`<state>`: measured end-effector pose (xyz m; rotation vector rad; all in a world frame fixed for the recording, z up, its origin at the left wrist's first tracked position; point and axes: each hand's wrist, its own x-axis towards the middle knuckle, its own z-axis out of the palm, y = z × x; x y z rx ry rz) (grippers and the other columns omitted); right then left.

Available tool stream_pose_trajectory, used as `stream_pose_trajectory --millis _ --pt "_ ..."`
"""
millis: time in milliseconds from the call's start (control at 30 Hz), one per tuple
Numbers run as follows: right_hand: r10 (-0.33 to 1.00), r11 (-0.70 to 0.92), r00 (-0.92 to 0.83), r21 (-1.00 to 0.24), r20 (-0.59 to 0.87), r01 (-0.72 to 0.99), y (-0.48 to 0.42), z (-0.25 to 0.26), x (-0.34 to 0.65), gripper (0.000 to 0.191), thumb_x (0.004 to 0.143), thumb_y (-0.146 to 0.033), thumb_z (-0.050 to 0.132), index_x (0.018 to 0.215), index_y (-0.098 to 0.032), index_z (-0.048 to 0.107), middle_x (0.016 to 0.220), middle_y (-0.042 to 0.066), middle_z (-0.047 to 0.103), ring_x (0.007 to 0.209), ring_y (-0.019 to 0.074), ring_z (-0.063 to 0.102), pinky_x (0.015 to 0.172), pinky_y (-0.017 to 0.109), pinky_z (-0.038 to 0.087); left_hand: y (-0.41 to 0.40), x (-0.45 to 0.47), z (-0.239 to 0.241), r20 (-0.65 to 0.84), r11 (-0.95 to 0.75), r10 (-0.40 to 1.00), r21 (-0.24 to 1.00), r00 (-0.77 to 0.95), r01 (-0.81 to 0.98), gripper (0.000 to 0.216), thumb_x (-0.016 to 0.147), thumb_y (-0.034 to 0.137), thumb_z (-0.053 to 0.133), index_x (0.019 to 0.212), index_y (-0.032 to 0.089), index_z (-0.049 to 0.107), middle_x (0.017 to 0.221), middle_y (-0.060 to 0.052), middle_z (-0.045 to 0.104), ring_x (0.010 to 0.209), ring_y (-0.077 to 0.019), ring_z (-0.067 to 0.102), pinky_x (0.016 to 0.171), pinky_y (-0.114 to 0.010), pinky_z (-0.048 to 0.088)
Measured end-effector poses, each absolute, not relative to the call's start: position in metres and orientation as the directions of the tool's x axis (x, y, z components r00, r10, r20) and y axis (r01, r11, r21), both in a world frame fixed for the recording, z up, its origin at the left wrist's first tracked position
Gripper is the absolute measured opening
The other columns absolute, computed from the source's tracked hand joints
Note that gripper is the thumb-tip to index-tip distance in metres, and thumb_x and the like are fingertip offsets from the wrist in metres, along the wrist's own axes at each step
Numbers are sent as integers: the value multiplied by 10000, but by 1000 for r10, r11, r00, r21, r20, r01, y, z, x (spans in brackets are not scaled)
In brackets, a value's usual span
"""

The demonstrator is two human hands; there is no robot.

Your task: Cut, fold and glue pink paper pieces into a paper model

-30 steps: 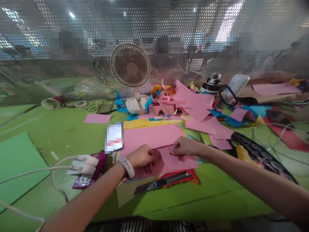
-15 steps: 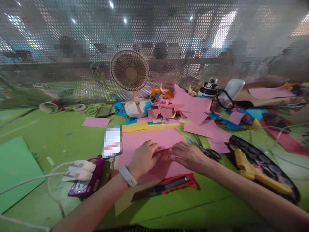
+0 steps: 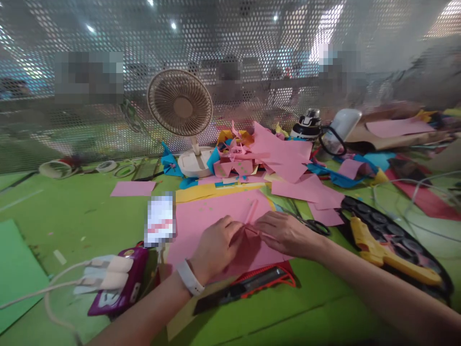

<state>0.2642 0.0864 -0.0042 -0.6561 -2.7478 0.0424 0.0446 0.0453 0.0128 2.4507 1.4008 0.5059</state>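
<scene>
Both of my hands rest on a pink paper sheet [image 3: 212,214] lying on the green table [image 3: 86,211]. My left hand [image 3: 216,245], with a white watch on its wrist, presses its fingers down on a fold in the sheet. My right hand [image 3: 284,233] lies flat on the paper, fingers stretched toward the left hand. The fingertips of both hands almost meet. A narrow pink strip [image 3: 251,210] stands up from the sheet just beyond them. Neither hand grips anything I can see.
A box cutter [image 3: 245,284] on a red holder lies just before the sheet. Scissors [image 3: 317,226] and a yellow glue gun [image 3: 385,250] on a black tray [image 3: 374,216] are to the right. A phone [image 3: 160,218], a purple device [image 3: 118,283], a fan [image 3: 180,103] and a scrap heap [image 3: 266,154] surround it.
Both hands went from pinching the pink paper's near edge to lying flat farther up on it, pressing a fold. A thin pink strip now stands up by the fingertips. The view shifted slightly.
</scene>
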Motion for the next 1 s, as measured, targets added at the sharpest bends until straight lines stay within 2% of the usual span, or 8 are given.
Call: stream_pose_trajectory --millis 100,333,433,567,667,833,1000 --pt "476 879 -832 -145 284 454 88 -3 263 226 898 -212 436 1065 -147 573 966 96 628 931 195 558 817 340 466 46 46 8 179 -500 866 351 467 792 202 884 267 448 1017 188 579 946 -65 568 857 -196 541 754 -340 459" --pt "477 879 -829 -160 291 449 89 -6 264 227 907 -210 427 1066 -166 582 976 84 629 895 186 557 788 340 472 45 50 4 179 -542 840 283 512 791 173 878 199 449 963 186 599 934 -63 590 869 -210 532 781 -389 451" --pt "473 881 -829 -179 299 438 91 -6 266 226 909 -218 433 1065 -162 586 1029 89 628 943 194 558 824 360 462 46 49 -1 212 -568 823 282 527 773 189 875 167 442 1008 175 576 1063 -69 594 972 -209 532 863 -396 442" --pt "480 877 -811 -209 334 433 96 -12 267 227 917 -241 434 1068 -163 584 1066 95 628 970 199 566 843 367 464 52 47 -14 193 -643 766 253 613 723 387 859 113 420 1245 135 431 1316 -98 482 1185 -201 452 995 -399 377" --pt "445 895 -826 -167 346 413 96 -16 267 212 920 -219 428 1037 -157 595 1044 98 633 979 203 562 829 366 476 56 46 -20 181 -686 727 205 662 698 464 868 128 394 1328 106 335 1361 -115 439 1241 -199 412 1029 -403 347" --pt "407 910 -851 -75 332 407 94 -17 267 215 913 -152 422 1047 -141 590 1070 102 621 982 210 551 827 368 483 55 45 -19 150 -697 717 137 681 704 430 896 190 357 1321 137 376 1392 -89 396 1286 -187 352 1057 -391 310" --pt "398 912 -849 -50 347 407 91 -14 266 243 917 -130 395 1071 -130 583 1074 112 616 998 217 540 834 374 476 48 46 -18 117 -707 708 105 697 700 453 930 248 330 1370 143 299 1440 -91 297 1326 -192 269 1086 -429 249"
